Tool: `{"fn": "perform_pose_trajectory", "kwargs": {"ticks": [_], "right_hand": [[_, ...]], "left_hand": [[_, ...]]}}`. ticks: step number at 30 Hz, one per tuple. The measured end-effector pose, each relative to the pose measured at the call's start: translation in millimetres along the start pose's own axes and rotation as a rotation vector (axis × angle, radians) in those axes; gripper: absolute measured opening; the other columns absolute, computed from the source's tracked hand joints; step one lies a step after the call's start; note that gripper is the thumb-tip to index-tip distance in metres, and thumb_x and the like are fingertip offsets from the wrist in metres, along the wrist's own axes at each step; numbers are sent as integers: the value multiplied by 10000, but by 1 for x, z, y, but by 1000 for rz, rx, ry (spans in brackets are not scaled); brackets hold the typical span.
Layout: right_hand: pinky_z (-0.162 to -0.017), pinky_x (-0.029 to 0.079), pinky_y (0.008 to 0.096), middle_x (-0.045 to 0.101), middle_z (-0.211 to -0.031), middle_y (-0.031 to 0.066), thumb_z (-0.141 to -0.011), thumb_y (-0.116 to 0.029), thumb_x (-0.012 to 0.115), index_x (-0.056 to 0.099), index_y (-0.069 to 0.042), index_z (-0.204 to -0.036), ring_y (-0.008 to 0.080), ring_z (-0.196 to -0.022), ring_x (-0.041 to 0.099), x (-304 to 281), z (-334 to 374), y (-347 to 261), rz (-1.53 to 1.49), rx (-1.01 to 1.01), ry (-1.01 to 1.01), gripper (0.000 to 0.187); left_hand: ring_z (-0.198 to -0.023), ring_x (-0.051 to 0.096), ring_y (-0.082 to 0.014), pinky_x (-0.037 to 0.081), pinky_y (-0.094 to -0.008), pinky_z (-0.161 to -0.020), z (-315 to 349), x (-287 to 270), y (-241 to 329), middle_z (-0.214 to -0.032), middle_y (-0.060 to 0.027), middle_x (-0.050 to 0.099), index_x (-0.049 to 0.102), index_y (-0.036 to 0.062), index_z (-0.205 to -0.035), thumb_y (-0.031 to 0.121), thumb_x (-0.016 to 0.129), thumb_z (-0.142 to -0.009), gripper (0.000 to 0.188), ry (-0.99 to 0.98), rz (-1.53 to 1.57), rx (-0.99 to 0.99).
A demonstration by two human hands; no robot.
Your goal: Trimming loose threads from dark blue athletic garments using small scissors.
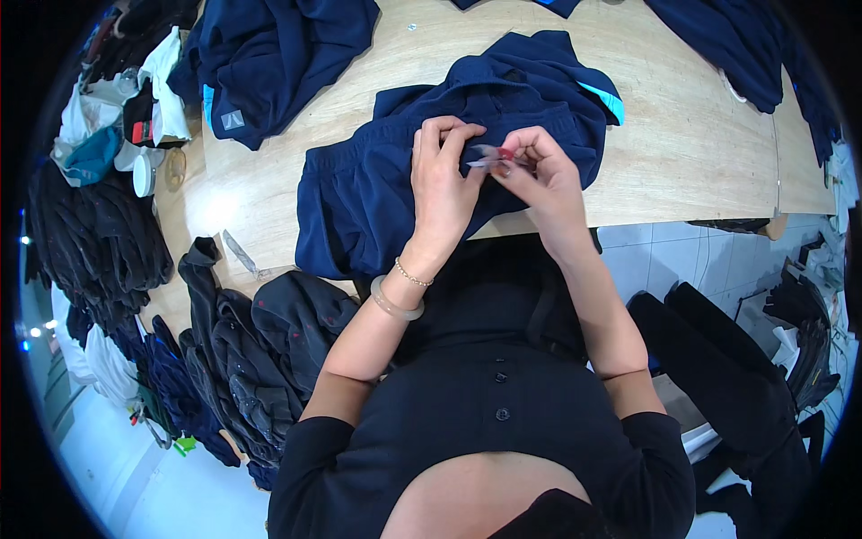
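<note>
A navy blue garment point(364, 184) with a gathered waistband and a light-blue patch at one edge lies bunched along the table's near side. On its waistband rests my left hand point(442, 171), fingers bent and closed on the cloth. My right hand point(546, 184) is closed around a small red tool point(505, 154) with pale pointed blades, which looks like thread snips. The blades point toward my left thumb and are blurred. Whether a thread lies between them is too small to tell.
More navy garments point(274, 67) lie at the back left, others point(718, 40) at the back right. Dark clothes point(99, 238) are heaped along the left side, near a round white lid point(144, 175). A clear strip point(241, 251) lies on the wooden table point(682, 171). Someone's black-clad legs point(709, 359) are at right.
</note>
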State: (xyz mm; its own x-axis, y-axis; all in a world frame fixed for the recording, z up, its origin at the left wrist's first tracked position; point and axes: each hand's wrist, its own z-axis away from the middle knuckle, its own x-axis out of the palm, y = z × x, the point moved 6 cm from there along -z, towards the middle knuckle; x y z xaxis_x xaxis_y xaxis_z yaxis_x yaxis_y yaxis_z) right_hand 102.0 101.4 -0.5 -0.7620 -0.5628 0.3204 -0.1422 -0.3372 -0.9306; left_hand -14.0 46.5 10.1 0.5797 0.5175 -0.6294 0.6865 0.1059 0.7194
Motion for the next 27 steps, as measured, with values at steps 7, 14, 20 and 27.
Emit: {"fn": "perform_pose_trajectory", "kwargs": {"ticks": [7, 14, 20, 27], "right_hand": [[-665, 351, 271, 435, -868, 17, -931, -285, 523, 493, -61, -1087, 117, -769, 402, -45, -10, -40, -656, -60, -54, 275], [-667, 360, 247, 418, -838, -1, -952, -299, 523, 509, -64, -1044, 96, -745, 411, -50, -19, -10, -429, -26, 18, 253], [-666, 367, 238, 410, -820, -12, -978, -295, 492, 522, -62, -1030, 80, -730, 408, -56, -21, -4, -356, -10, 85, 240], [-655, 348, 218, 470, -826, -32, -986, -334, 474, 565, -47, -1039, 67, -711, 409, -51, -19, -12, -318, 0, 73, 307]], "left_hand": [[-954, 538, -255, 455, -334, -825, -1, -6, 4, -990, -86, 538, 640, 47, -968, 12, 786, -656, 347, -14, 101, -51], [-733, 589, -130, 474, -232, -705, -1, -7, -8, -862, -52, 650, 611, 4, -903, -33, 629, -837, 78, -27, 393, -160], [-711, 583, -99, 486, -208, -659, -3, -132, -50, -878, -85, 630, 557, 14, -1054, -3, 548, -916, 139, 431, 469, -409], [-814, 588, -147, 480, -282, -756, -13, -106, 10, -983, -76, 614, 626, 23, -1029, 32, 606, -878, 153, 232, 60, -99]]}}
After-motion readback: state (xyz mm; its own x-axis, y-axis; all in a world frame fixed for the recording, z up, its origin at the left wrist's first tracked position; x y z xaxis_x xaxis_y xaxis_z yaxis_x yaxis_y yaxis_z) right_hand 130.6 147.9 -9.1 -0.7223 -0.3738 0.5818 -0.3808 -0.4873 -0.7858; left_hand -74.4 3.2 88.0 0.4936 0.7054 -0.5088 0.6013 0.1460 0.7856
